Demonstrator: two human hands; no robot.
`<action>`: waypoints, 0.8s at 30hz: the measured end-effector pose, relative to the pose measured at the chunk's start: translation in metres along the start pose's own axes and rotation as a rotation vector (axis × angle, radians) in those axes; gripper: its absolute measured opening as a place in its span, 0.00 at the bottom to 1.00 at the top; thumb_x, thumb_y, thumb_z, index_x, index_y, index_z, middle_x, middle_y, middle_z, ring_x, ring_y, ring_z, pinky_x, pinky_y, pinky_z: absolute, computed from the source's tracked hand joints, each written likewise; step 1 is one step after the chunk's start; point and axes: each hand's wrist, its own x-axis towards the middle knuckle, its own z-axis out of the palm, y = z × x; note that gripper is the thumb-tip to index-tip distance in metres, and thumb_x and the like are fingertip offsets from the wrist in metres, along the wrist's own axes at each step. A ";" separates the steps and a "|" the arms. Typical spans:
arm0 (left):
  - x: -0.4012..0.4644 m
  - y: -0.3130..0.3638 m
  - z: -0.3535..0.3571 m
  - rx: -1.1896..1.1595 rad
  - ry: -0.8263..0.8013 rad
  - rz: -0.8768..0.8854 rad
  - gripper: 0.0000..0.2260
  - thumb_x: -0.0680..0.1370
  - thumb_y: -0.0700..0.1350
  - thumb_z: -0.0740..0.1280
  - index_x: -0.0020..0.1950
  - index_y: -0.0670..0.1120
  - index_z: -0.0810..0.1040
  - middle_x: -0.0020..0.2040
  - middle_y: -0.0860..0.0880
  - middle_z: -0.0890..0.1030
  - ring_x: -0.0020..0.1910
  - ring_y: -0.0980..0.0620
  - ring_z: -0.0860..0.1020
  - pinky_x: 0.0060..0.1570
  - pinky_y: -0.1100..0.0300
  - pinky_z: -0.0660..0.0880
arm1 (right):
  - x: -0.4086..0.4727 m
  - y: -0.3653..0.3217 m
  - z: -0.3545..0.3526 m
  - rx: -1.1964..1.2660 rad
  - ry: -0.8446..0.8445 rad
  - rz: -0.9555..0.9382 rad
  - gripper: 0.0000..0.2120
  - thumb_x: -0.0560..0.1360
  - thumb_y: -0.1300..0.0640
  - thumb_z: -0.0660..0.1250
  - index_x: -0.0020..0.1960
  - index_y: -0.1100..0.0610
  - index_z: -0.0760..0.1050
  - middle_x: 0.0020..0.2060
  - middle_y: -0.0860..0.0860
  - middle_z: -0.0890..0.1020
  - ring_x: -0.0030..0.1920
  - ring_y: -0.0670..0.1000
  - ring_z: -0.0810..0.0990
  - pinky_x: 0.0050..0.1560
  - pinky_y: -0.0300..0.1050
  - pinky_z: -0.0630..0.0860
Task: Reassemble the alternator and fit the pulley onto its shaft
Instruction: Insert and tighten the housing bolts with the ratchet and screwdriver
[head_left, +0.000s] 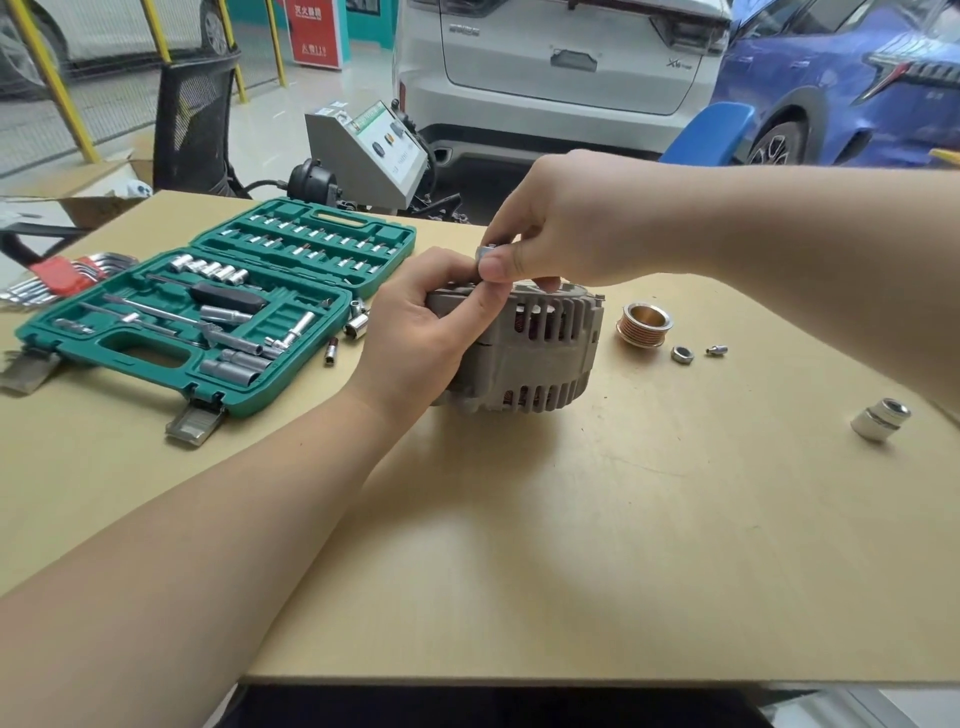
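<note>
alternator (524, 353): i see it lying on its side at the middle of the table (519, 545), grey ribbed housing halves closed together, so the body looks largely reassembled, though i cannot tell whether every through-bolt is in. left hand (415, 332): my fingers are curled round the left end of the housing, steadying it. right hand (545, 234): thumb and forefinger pinch a small silver socket (487, 253) at the top far edge of the housing; my guess is it sits on a case bolt being run in by hand, but the bolt itself is hidden. pulley (644, 325): copper-coloured, grooved, resting on the table just right of the alternator, apart from it, so not yet fitted; the shaft is not in view from here. nut (682, 354): loose on the table just right of the pulley, likely the pulley nut, not yet used. small bolt (717, 351): loose beside the nut, which suggests one fastener is left to go in. large socket (880, 420): lying further right and nearer, well apart. socket set case (208, 306): green, open, on the left of the table, a few loose sockets by its right edge. hex keys (67, 278): red holder, far left. judgement: housing stage near its end; pulley and nut remain.
</note>
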 end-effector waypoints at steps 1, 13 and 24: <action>0.000 0.000 0.000 -0.001 -0.003 -0.005 0.06 0.81 0.55 0.74 0.50 0.54 0.85 0.45 0.57 0.82 0.47 0.56 0.80 0.46 0.63 0.77 | -0.001 -0.002 0.000 -0.009 0.014 0.016 0.14 0.80 0.36 0.66 0.56 0.41 0.86 0.36 0.45 0.86 0.40 0.47 0.84 0.41 0.43 0.78; -0.001 -0.009 -0.003 0.001 -0.004 -0.060 0.26 0.65 0.66 0.83 0.59 0.60 0.82 0.62 0.61 0.83 0.58 0.52 0.85 0.44 0.51 0.85 | -0.014 0.013 -0.008 0.331 0.396 0.085 0.18 0.76 0.42 0.72 0.43 0.56 0.77 0.29 0.44 0.73 0.25 0.41 0.68 0.27 0.34 0.66; 0.015 -0.012 -0.021 -0.029 -0.056 -0.219 0.36 0.61 0.60 0.82 0.69 0.63 0.78 0.69 0.54 0.78 0.71 0.52 0.79 0.66 0.51 0.79 | -0.044 0.094 0.076 0.881 0.288 0.579 0.17 0.82 0.42 0.67 0.50 0.56 0.83 0.31 0.53 0.79 0.26 0.51 0.71 0.29 0.47 0.72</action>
